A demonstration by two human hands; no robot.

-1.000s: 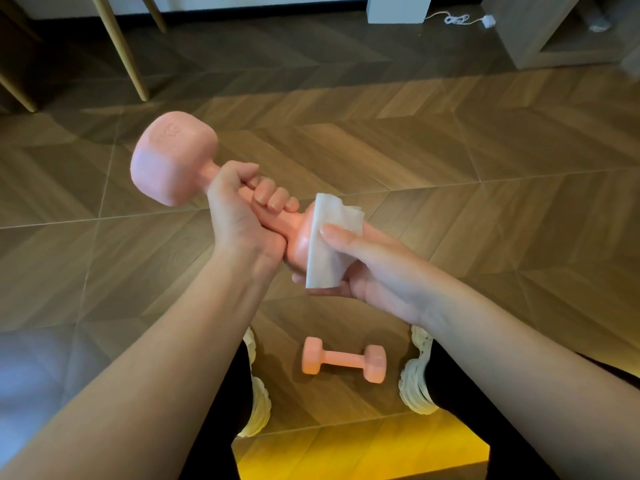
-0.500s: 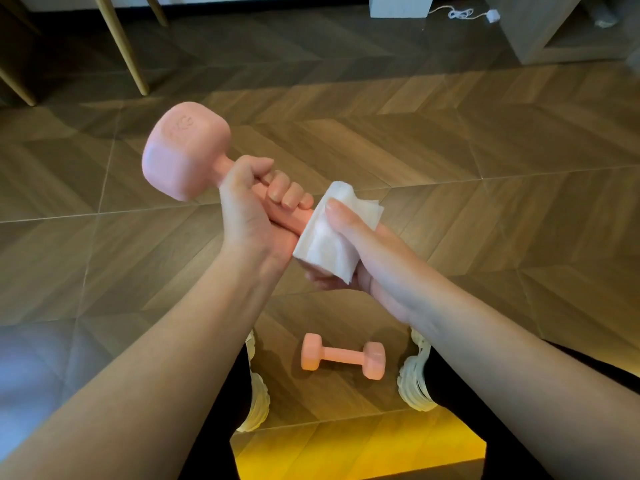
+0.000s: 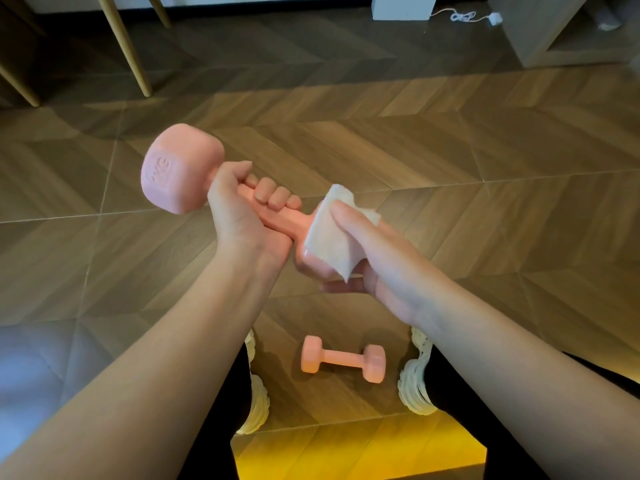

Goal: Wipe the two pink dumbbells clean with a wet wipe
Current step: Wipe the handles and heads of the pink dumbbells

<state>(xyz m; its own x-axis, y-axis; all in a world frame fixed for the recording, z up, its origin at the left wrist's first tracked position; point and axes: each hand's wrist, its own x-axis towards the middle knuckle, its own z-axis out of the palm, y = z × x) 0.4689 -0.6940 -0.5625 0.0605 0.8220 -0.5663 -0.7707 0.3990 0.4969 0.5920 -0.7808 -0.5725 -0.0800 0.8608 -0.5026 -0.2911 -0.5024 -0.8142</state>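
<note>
I look down on a wood floor [image 3: 450, 140] laid in a chevron pattern, with pale furniture legs [image 3: 124, 46] at the far left, a white cable [image 3: 464, 16] at the far wall and a low cabinet [image 3: 540, 32] at the far right.

My left hand [image 3: 242, 216] is curled tight round the handle of a pink dumbbell [image 3: 180, 168] held in the air, one head pointing up and left. My right hand [image 3: 377, 258] presses a white wipe [image 3: 332, 237] against the other head, with the thumb under that head and the fingers on top, so its grip is pinching the wipe to the weight.

Against half a second ago, the wipe has slid down and right off the handle, so more bare handle now shows between my hands, and the wipe hangs as a point below the head. The raised head has tipped a little further toward me.

The second dumbbell [image 3: 343, 358] lies flat on the floor between my two pale shoes [image 3: 414, 382], touching neither, well below the hands. The floor is open ahead and to both sides; the furniture legs and the cabinet stand well apart from the hands.
</note>
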